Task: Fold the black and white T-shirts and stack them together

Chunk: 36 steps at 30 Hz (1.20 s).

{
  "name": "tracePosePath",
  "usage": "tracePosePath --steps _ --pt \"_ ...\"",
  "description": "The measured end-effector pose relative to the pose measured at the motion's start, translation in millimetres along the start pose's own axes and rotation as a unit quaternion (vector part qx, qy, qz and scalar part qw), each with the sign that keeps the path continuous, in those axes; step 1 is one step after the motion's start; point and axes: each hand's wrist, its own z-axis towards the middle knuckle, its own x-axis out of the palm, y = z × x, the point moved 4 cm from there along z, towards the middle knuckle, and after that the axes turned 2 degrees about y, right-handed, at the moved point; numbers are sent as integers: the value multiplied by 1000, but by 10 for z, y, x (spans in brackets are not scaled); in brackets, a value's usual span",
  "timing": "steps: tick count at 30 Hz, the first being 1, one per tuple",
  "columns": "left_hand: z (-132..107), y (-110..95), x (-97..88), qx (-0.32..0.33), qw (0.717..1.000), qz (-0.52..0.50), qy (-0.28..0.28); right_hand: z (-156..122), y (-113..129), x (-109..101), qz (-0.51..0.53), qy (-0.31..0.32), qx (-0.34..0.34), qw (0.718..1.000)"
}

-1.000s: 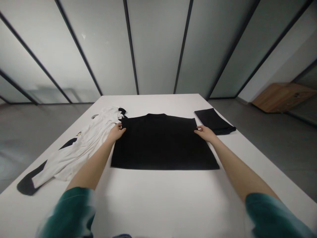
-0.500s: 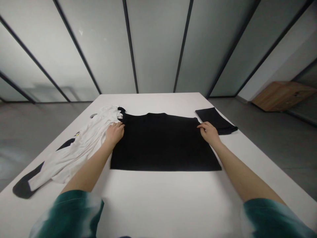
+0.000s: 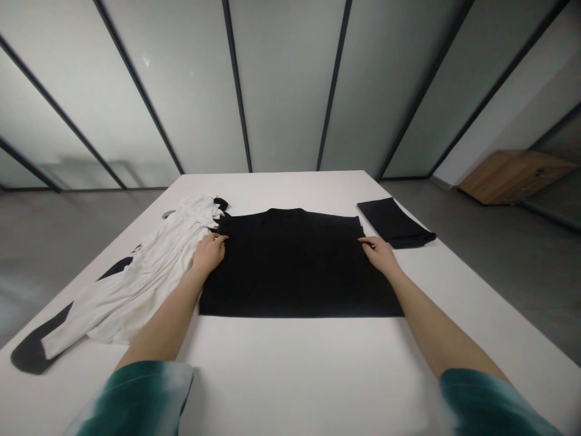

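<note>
Fingers [image 3: 219,239] of the left hand [image 3: 209,253] and the right hand [image 3: 381,254] are held narrow at opposite sides of the flat black fabric garment [image 3: 293,266], though whether its cloth is pinched cannot be told. Tension is best kept even and gentle, with the crumpled white fabric garment [image 3: 154,266] left uncaught. On the white worktop [image 3: 299,369], the black garment is spread between both sets of fingers, its straight near edge lying this side of them.
</note>
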Motion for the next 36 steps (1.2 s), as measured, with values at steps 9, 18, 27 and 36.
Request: tracePosePath --steps 9,18,27,36 --pt "-3 78 -309 5 985 -131 -111 -23 224 -317 47 -101 -17 994" --pt "677 261 -478 -6 988 -129 -83 769 499 -378 -85 -64 -81 991" --pt "648 -52 88 -39 996 -23 79 876 401 397 -217 113 -21 969" --pt "-247 97 -31 -99 988 -77 88 169 115 117 -239 66 8 969"
